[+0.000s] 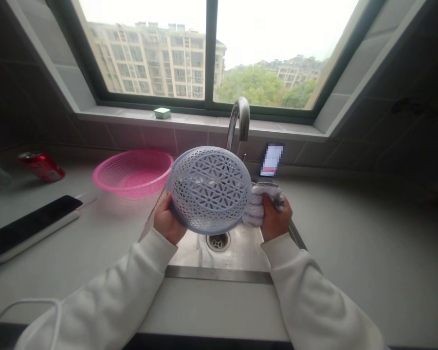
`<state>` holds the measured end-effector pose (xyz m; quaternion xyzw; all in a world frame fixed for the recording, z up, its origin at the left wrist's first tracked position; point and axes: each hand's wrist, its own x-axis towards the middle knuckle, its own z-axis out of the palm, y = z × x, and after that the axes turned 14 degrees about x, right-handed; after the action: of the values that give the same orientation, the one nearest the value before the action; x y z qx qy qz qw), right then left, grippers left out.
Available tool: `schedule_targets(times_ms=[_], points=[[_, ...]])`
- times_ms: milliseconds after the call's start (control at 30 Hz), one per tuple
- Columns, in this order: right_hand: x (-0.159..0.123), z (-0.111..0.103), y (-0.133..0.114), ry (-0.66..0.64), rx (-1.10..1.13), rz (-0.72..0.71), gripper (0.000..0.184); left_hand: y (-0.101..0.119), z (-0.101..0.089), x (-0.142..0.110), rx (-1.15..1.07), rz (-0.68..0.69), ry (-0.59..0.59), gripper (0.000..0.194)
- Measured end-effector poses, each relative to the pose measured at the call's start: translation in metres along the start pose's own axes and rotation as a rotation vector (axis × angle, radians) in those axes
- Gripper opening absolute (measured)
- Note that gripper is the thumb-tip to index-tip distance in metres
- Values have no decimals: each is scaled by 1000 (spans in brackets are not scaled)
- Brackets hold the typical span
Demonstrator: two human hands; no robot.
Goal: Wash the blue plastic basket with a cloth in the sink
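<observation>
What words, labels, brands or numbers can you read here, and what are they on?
None can be read.
Red can: its printing is too small and blurred.
Phone near the tap: screen pixelated.
Pale blue basket and cloth: no lettering visible.

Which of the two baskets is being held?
The pale blue basket, gripped by the left hand above the sink; the pink basket sits on the counter.
</observation>
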<state>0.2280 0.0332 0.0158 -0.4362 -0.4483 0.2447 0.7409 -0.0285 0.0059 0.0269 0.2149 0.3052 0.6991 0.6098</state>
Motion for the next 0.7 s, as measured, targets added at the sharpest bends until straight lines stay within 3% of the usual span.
schedule_targets(times_ms=[100,200,333,433,500,600,700], points=[[-7,-5,-14,-76,-141,-148,31,-2,-1,2,-8,-53,0,34],[-15,-6,-25,-282,-139,-427,22,-3,-2,4,17,-58,12,35],[-36,6,-37,-762,-215,-930,3,-11,-1,-1,135,-119,31,32],[-53,20,-46,-1054,-352,-1161,13,-20,6,-15,252,-194,-50,48],[-60,27,-48,-1092,-395,-1169,17,-24,12,-26,389,-125,-136,61],[-61,29,-48,-1018,-399,-1121,17,-25,15,-34,644,-10,-161,80],[-54,24,-46,-952,-383,-1078,15,-25,12,-33,754,41,-250,86]])
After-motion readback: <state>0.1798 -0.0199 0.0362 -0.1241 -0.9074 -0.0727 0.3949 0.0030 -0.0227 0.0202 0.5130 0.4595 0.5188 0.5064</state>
